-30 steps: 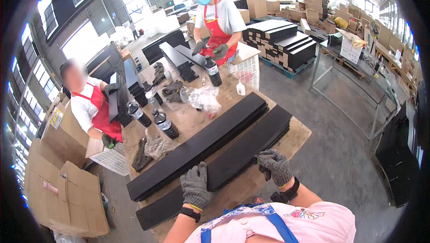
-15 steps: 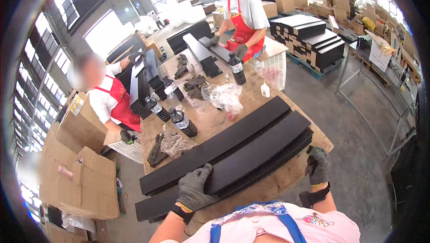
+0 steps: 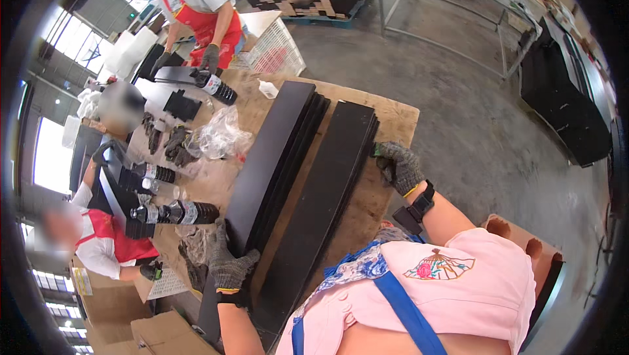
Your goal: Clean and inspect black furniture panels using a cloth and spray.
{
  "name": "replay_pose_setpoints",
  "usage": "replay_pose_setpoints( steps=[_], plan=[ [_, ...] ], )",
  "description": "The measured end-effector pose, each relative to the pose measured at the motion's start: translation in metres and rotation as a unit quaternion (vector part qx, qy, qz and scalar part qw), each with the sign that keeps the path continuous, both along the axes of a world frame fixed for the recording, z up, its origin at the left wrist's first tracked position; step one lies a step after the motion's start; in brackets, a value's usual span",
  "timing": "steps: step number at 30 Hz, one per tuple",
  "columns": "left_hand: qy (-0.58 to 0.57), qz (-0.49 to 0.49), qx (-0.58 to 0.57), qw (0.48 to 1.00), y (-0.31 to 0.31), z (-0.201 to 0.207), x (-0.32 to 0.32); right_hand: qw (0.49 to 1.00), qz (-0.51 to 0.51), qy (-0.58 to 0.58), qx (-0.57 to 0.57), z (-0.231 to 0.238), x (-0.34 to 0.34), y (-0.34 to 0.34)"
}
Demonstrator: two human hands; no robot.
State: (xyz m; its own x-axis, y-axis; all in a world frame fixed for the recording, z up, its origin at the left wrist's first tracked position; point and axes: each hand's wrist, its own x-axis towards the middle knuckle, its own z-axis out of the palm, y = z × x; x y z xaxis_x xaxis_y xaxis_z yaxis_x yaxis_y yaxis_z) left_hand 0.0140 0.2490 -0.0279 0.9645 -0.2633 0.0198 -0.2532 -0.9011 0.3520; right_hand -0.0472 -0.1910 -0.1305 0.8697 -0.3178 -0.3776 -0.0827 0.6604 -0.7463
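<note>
Two long stacks of black boards lie side by side on the wooden table. My left hand (image 3: 230, 260), in a grey knit glove, rests on the near end of the left stack (image 3: 272, 158), thumb spread away from the fingers. A strip of bare wood separates it from the right stack (image 3: 327, 204). Beside that stack's right edge, toward the far end, is my right hand (image 3: 398, 168), also gloved. Its fingers are curled in, with a bit of green at the tips; what they hold is hidden.
Dark bottles (image 3: 190, 212), a clear plastic bag (image 3: 224, 133) and spare gloves (image 3: 177, 145) lie left of the stacks. A white squeeze bottle (image 3: 267, 89) stands at the far edge. Two co-workers in red aprons (image 3: 204, 31) handle black boards across the table. Cartons (image 3: 167, 335) stand lower left.
The view has swung to the right. The gap between the two stacks has widened. My left hand has shifted from the near stack onto the other; my right hand stays by the near stack's edge.
</note>
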Motion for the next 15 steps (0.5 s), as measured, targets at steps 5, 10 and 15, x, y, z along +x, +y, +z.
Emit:
replay_pose_setpoints(
  steps=[5,10,15],
  plan=[
    [-0.009,0.015,0.110,0.994,0.001,-0.015,-0.003,0.999,0.009,-0.030,-0.040,-0.008,0.000,-0.006],
    [-0.168,-0.039,0.055,0.983,-0.033,0.007,-0.019,0.925,0.164,-0.323,0.113,0.012,0.033,0.049],
    [-0.144,-0.062,-0.074,0.985,-0.079,-0.017,-0.055,0.873,0.403,-0.189,0.202,0.039,0.054,0.129]
  ],
)
